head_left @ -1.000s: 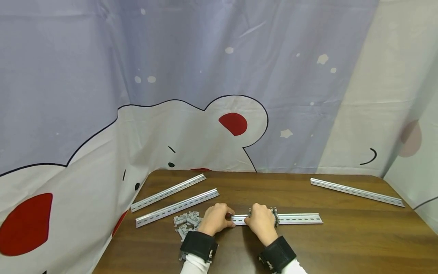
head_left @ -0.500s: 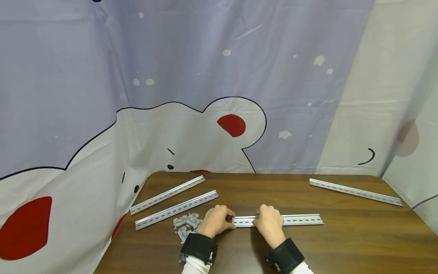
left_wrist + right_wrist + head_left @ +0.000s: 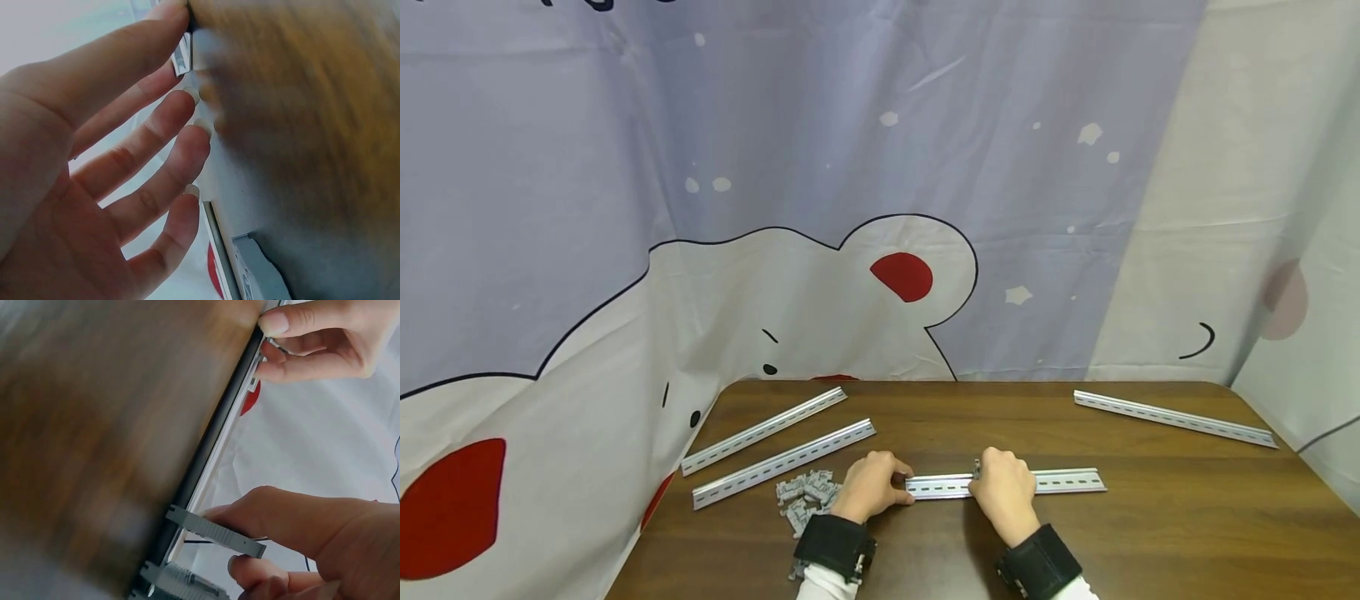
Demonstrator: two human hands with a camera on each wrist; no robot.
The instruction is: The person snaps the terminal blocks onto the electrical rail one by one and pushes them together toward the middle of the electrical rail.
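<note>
Loose clips (image 3: 801, 487) are left piled beside the left hand (image 3: 872, 485), by which one end of the middle rail (image 3: 1071, 481) is pinched. A seemingly mounted clip (image 3: 215, 532) is gripped by the right hand (image 3: 1004, 493); bare track is left rightward. Beyond, toward the edges of the tabletop (image 3: 1150, 542), three rails (image 3: 1175, 419) are unfilled.

Left hand (image 3: 868, 487): loose gray clips (image 3: 817, 487) crowd its outer side.
Right hand (image 3: 1006, 493): standing clips (image 3: 217, 532) obstruct passage along the center rail (image 3: 1069, 481).
Between both: a gap above that rail.
Back left: two slanted rails (image 3: 784, 463) intrude.
Back middle: bare tabletop (image 3: 970, 417), curtain (image 3: 1015, 250) walling the rear.
Front right: wide bare tabletop.
</note>
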